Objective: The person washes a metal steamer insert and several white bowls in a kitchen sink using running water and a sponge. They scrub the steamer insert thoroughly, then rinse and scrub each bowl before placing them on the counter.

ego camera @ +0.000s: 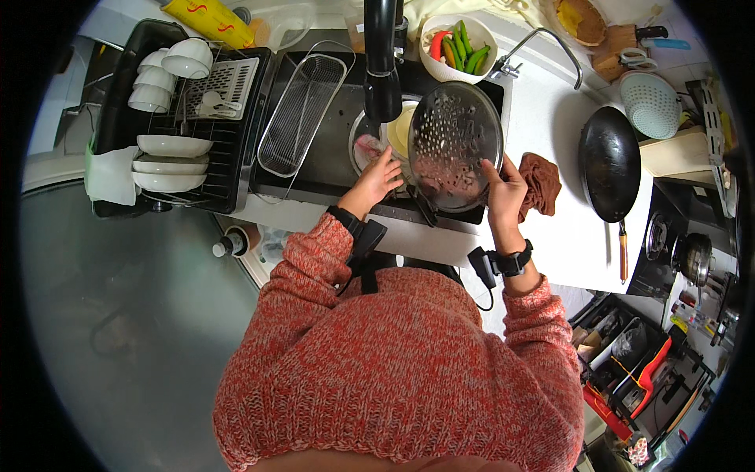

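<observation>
A round see-through lid (454, 141) with a thin rim, covered in water drops, is held tilted over the right part of the black sink (321, 183). My right hand (506, 192) grips it by its right edge. Just left of the lid is my left hand (377, 180), its fingers apart and nothing in it. Beyond the left hand, a clear round vessel (361, 141) and a pale yellow dish (400, 130) sit in the sink, partly hidden by the lid. Above them hangs the black faucet (382, 94).
A wire basket (304, 115) spans the sink's left part. The dish rack (227, 153) holds white bowls and plates. Behind the sink stands a bowl of peppers (433, 66). To the right are a brown cloth (540, 183), a wok (610, 165) and a small tap (551, 35).
</observation>
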### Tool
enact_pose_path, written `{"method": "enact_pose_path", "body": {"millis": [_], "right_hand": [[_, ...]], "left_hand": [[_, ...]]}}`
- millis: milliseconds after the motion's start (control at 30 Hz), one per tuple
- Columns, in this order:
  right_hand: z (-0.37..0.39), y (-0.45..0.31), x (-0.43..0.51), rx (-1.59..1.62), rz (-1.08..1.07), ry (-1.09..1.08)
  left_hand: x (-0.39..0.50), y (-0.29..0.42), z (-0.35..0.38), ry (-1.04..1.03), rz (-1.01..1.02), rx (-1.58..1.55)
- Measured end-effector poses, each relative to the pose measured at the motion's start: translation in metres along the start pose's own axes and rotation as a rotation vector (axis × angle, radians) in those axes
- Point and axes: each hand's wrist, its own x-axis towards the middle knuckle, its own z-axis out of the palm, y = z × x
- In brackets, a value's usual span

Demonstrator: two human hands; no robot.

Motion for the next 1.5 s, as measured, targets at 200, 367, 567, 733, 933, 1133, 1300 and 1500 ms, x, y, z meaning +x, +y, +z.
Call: {"method": "enact_pose_path", "body": {"millis": [200,367,567,733,933,1133,1300,1500], "right_hand": [[0.018,0.007,-0.009,0.407,0.200,-0.023],[0.018,0.027,-0.008,0.669,0.571,-0.100],[0.006,0.092,0.011,0.629,0.714,-0.388],[-0.001,0.122,0.045,-0.342,0.236,-0.003],[0.061,0.075,0.004,-0.627,-0.542,-0.383],[0.101,0.056,0.007,-0.605,-0.775,-0.709],[0.095,0.050,0.067,-0.862,-0.404,-0.509],[0.128,0.068,0.006,-0.701,-1.030,-0.652]], "left_hand": [[-0.002,0.004,-0.025,-0.107,-0.056,-0.134],[-0.022,0.026,-0.039,-0.220,0.028,-0.365],[-0.051,0.061,-0.046,-0.311,-0.024,-0.161],[-0.063,0.061,-0.026,-0.286,0.202,-0.106],[-0.064,0.044,-0.002,-0.226,0.239,0.046],[-0.068,0.030,0.003,-0.284,0.210,0.140],[-0.071,0.016,0.001,-0.279,0.239,0.150],[-0.067,0.011,-0.002,-0.290,0.219,0.101]]}}
